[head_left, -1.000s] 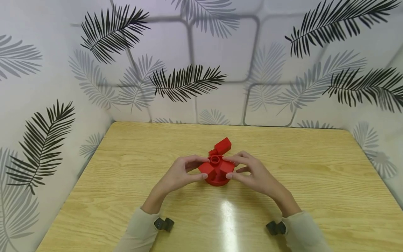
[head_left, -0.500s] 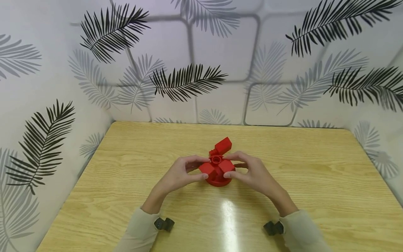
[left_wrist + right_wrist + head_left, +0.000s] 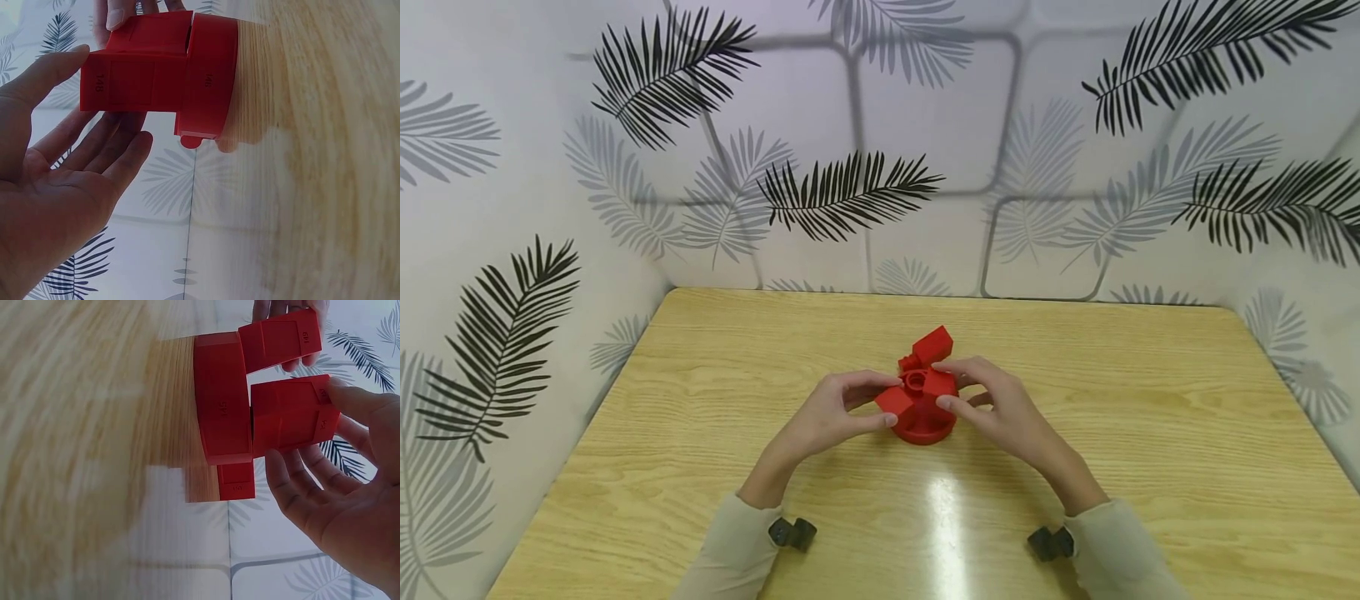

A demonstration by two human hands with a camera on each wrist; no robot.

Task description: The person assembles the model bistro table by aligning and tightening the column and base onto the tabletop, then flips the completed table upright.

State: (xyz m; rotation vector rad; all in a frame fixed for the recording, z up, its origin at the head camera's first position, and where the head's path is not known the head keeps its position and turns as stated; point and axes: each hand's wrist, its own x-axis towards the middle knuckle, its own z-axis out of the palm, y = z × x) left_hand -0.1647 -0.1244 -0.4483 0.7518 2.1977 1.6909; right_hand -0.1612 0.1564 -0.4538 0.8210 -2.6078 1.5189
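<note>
1. The red round base stands on the wooden table, near the middle of its width, between the two hands; a raised red ring shows at its top.
2. On the base's left side is a red left block, slanting outward. The number 148 can be read on it in the left wrist view.
3. Opposite it, a red right block is at the base's right side, close by the ring. Whether it is seated or loose I cannot tell.
4. The left hand pinches the left block, thumb on the near side and fingers on the far side.
5. The right hand pinches the right block the same way, its thumb and fingers on opposite sides.
6. Just behind the base is a slanted red piece, its narrow end toward the ring; whether the two touch is unclear.
7. Farther out, each forearm wears a pale sleeve, with a small black device beside the left cuff and another by the right.
8. Beyond the table rises a pale wall printed with black and grey leaves.
</note>
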